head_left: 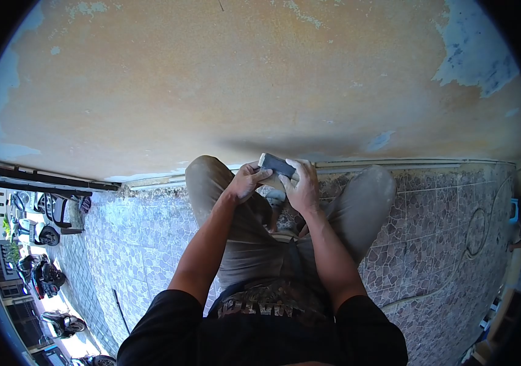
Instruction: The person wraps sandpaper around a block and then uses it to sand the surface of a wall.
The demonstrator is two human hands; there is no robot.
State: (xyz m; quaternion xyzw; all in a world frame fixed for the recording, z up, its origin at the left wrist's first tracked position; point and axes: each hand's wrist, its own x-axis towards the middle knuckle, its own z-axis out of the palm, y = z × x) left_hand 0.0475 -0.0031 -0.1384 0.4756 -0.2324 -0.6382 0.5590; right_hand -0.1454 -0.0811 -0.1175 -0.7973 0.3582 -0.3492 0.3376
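A small block with a dark grey face (277, 165) and a pale end is held between both hands, above my bent knees and close to the wall (242, 79). My left hand (249, 181) grips its left end, thumb on the dark face. At the right end, my right hand (299, 185) has its fingers wrapped round the block, and they look dusty and pale. The wall is yellowish-orange, with pale peeled patches at the upper right and left.
Patterned stone tiles (419, 244) cover the floor. Pale pipes (419, 166) run along the wall's foot. A hose (469, 251) curls at the right, near a blue object (513, 210). Parked motorbikes (44, 274) stand at the far left. A thin dark rod (120, 310) lies at lower left.
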